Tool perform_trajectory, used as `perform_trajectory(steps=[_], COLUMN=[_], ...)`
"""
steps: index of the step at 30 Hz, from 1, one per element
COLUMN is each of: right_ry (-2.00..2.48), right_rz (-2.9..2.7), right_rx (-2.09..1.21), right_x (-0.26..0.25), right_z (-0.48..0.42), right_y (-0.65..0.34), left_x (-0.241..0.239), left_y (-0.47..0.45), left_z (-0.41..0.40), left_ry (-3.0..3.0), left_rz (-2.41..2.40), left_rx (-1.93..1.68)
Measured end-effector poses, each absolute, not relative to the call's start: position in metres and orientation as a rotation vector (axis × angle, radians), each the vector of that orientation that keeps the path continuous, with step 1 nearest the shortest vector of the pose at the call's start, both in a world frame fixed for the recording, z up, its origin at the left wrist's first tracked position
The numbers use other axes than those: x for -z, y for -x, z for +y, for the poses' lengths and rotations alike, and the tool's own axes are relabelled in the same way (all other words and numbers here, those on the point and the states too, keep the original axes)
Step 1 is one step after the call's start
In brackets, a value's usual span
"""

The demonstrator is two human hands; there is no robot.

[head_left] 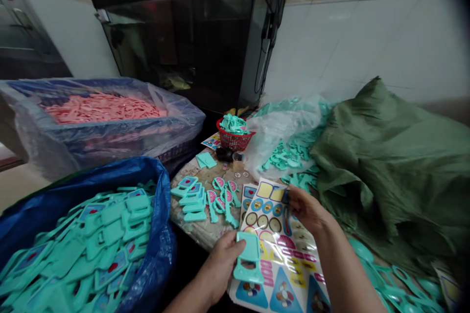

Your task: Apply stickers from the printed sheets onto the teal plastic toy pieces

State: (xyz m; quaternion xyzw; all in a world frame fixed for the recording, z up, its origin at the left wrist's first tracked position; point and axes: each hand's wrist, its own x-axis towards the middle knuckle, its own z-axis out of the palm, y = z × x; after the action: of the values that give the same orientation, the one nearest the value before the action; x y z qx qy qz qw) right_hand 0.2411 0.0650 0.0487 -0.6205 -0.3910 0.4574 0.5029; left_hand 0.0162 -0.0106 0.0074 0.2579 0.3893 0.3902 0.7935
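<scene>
Teal piece (pixel 248 248), clasped by left hand (pixel 221 260); sticker sheet (pixel 282 254), right hand (pixel 307 209) at edge, fingers' hold unclear; tugging might tear it.

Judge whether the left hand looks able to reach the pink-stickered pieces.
Probably yes: the pink-stickered pieces lie just beyond the left hand, nothing between, though it holds a teal piece.

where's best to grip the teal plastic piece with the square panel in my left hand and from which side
Probably the looped handle, from the near side: its opening lets fingers wrap it, it points toward you, and the square panel is left uncovered. Your left hand holds the left edge.
</scene>
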Motion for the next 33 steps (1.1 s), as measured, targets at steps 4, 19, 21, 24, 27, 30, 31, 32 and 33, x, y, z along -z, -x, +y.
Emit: perform_trajectory(steps=[4, 19, 21, 24, 27, 30, 31, 32, 33], right_ry=[1.353, 1.47, 1.462, 1.425, 1.414, 1.44, 1.452, 1.463, 1.469], right_rz=[-0.844, -1.264, -1.308, -1.333, -1.334, -1.374, -1.385, -1.385, -1.379], right_rx=[-1.126, -1.333, -1.316, -1.281, -1.252, -1.216, -1.208, -1.201, -1.198], right_x=[-0.067, -0.059, -0.058, -0.054, -0.05, -0.044, -0.043, -0.042, -0.042], right_z=[0.052, -0.045, -0.047, -0.049, -0.049, -0.05, -0.05, -0.05, -0.051], right_y=[-0.247, -0.161, -0.157, -0.153, -0.151, -0.152, -0.152, -0.152, -0.151], left_x=[-0.008, -0.044, -0.047, -0.05, -0.051, -0.05, -0.05, -0.05, -0.05], left_y=[-0.016, 0.013, 0.016, 0.018, 0.018, 0.018, 0.018, 0.019, 0.019], left_z=[-0.01, -0.029, -0.032, -0.036, -0.039, -0.042, -0.043, -0.043, -0.044], left_ry=[-0.574, -0.413, -0.417, -0.419, -0.405, -0.392, -0.39, -0.388, -0.383], left_rz=[0.794, 0.598, 0.603, 0.61, 0.622, 0.602, 0.591, 0.585, 0.583], left_rx=[-0.841, -0.937, -0.926, -0.916, -0.928, -0.962, -0.971, -0.975, -0.979])
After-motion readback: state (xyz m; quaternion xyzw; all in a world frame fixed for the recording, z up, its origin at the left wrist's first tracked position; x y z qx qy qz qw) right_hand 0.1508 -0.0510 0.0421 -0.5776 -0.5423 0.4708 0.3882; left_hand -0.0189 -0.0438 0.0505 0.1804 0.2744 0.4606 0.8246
